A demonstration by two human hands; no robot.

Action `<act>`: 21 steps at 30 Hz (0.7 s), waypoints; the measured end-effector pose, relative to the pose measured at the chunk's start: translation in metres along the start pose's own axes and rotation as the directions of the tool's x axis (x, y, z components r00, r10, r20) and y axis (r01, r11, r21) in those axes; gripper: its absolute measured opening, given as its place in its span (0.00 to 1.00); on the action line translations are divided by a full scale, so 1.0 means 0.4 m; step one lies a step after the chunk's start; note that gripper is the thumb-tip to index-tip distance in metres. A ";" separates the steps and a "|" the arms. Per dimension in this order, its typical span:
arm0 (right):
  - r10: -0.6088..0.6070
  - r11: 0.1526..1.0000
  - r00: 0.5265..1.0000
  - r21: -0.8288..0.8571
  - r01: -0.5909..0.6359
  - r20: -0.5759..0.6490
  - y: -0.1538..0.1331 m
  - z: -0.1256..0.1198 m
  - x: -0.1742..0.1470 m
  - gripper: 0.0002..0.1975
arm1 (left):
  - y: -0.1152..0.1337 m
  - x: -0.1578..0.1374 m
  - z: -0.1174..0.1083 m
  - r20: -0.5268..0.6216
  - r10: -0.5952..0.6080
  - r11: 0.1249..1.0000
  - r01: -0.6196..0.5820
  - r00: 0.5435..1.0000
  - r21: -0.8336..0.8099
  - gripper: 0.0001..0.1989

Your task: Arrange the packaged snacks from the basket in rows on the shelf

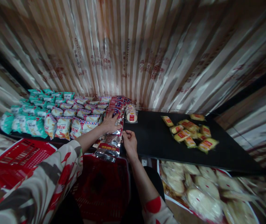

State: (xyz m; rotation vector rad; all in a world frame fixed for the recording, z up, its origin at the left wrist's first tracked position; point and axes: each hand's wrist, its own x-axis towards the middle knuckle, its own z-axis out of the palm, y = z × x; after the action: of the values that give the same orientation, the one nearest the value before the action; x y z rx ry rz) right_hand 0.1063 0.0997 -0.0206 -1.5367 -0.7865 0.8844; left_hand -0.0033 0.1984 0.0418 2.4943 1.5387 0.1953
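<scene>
My left hand (111, 123) lies flat with fingers stretched over a row of dark red and silver snack packets (111, 146) on the black table. Beside their right edge is my right hand (130, 142), its fingers curled in and the thumb close to the packets; whatever they pinch, if anything, is hidden. White packets with striped edges (64, 126) stand in rows left of the left hand. Just beyond the right hand, round pale wafers in clear wrappers (131, 117) lie in a short row.
Teal packets (33, 127) fill the left end of the black table (151, 137). Yellow-wrapped snacks (189, 132) lie scattered on its right. Below are red baskets (100, 186) and a container of large round wrapped breads (203, 199). A pleated curtain (133, 56) hangs behind.
</scene>
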 end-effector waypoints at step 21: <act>0.207 0.873 0.949 -0.482 -0.069 0.239 0.228 -0.038 -0.302 0.15 | 0.006 -0.486 0.019 -0.683 -0.154 0.831 -0.281 0.714 -0.481 0.06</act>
State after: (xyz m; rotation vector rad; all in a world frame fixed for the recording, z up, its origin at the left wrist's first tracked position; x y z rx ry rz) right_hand 0.0610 -0.0245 -0.0959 -1.9353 -1.1751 1.0927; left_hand -0.0866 0.0230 0.0339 2.0497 1.2955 1.5370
